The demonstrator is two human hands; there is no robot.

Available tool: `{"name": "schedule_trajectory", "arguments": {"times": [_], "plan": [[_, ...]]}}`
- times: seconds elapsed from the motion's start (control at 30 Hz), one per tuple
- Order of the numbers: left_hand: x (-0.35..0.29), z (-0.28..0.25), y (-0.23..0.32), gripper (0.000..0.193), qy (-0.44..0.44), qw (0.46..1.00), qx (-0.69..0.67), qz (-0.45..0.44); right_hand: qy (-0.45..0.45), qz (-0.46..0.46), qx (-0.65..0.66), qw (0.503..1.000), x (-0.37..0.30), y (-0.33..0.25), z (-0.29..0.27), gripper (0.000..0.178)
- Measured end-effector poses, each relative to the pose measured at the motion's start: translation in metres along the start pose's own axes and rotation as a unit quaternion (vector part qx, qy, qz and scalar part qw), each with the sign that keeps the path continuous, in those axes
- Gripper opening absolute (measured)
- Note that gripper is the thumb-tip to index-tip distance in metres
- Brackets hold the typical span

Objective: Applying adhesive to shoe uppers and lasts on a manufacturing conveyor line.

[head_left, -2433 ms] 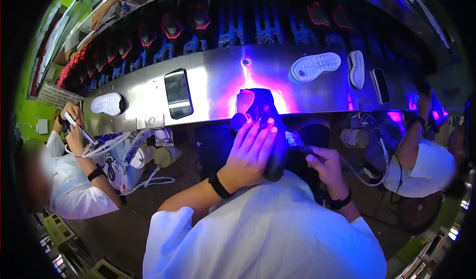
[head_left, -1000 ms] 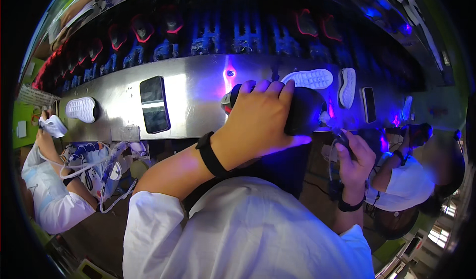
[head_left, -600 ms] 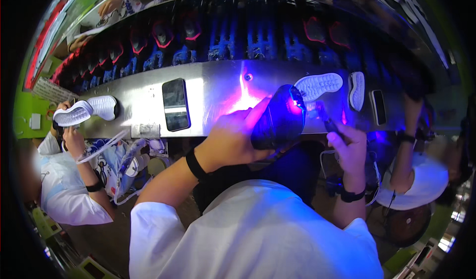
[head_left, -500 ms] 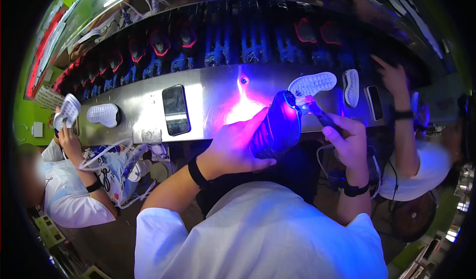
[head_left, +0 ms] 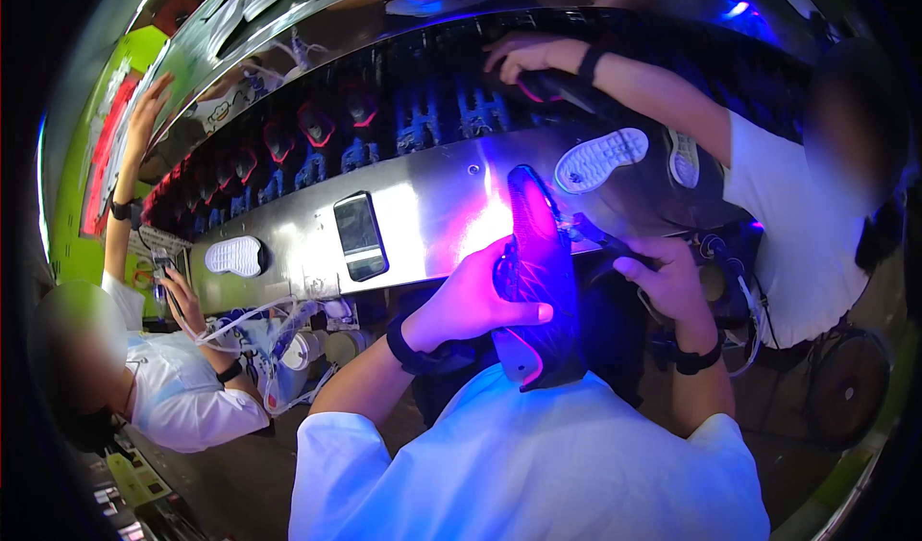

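Observation:
A dark shoe upper (head_left: pixel 540 243) stands on end over the bench's near edge, lit blue and pink, its toe pointing away from me. My left hand (head_left: pixel 466 301) grips its left side, thumb across it. In my right hand (head_left: pixel 667 277) is a dark-handled brush (head_left: pixel 597 236), pinched between thumb and fingers, its tip against or close to the shoe's right edge; I cannot tell whether they touch. Just beyond the brush lies a white shoe sole (head_left: pixel 602 161), tread pattern showing, with a second white sole (head_left: pixel 684 159) to its right.
A metal bench (head_left: pixel 432 185) crosses ahead, bearing a phone (head_left: pixel 360 236) and another white sole (head_left: pixel 233 257). Behind it runs a dark rack (head_left: pixel 418 118) with several shoe uppers. At right, a co-worker's arm (head_left: pixel 653 89) reaches over the rack; another co-worker (head_left: pixel 187 378) sits left.
The shoe upper has turned more upright, its heel end now nearer me. The brush has dropped slightly along its right edge. The right co-worker's arm has swung in over the rack.

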State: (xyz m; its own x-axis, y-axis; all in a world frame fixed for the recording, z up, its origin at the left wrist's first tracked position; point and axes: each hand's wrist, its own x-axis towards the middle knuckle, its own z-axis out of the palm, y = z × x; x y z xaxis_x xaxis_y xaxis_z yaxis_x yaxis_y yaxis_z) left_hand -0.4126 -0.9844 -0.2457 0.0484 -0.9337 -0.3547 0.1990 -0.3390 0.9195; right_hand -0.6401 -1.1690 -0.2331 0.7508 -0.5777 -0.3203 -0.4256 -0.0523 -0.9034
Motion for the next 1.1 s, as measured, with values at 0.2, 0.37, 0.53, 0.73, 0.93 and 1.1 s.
{"name": "schedule_trajectory", "arguments": {"times": [0.2,0.37,0.53,0.73,0.93,1.1], "plan": [[0.016,0.011,-0.004,0.067,-0.002,0.987,-0.158,-0.041,0.031,-0.087,-0.030,0.995,-0.018,0.045,0.012,0.027],[0.029,0.019,-0.002,0.061,-0.005,0.983,-0.181,-0.036,0.066,-0.062,-0.026,0.996,-0.020,0.039,-0.001,0.029],[0.035,0.022,0.001,0.060,0.000,0.988,-0.156,-0.018,0.069,0.008,-0.013,0.997,-0.006,0.029,-0.004,0.030],[0.025,0.002,0.008,0.059,0.058,0.981,-0.185,-0.018,-0.076,0.010,0.055,0.996,-0.026,0.023,-0.017,0.030],[0.018,-0.008,-0.005,0.057,0.111,0.981,-0.158,-0.024,-0.122,0.065,-0.045,0.989,-0.040,0.013,-0.034,0.030],[0.016,-0.010,-0.015,0.056,0.144,0.971,-0.186,-0.042,-0.096,0.019,-0.052,0.994,-0.055,0.014,-0.030,0.028]]}}
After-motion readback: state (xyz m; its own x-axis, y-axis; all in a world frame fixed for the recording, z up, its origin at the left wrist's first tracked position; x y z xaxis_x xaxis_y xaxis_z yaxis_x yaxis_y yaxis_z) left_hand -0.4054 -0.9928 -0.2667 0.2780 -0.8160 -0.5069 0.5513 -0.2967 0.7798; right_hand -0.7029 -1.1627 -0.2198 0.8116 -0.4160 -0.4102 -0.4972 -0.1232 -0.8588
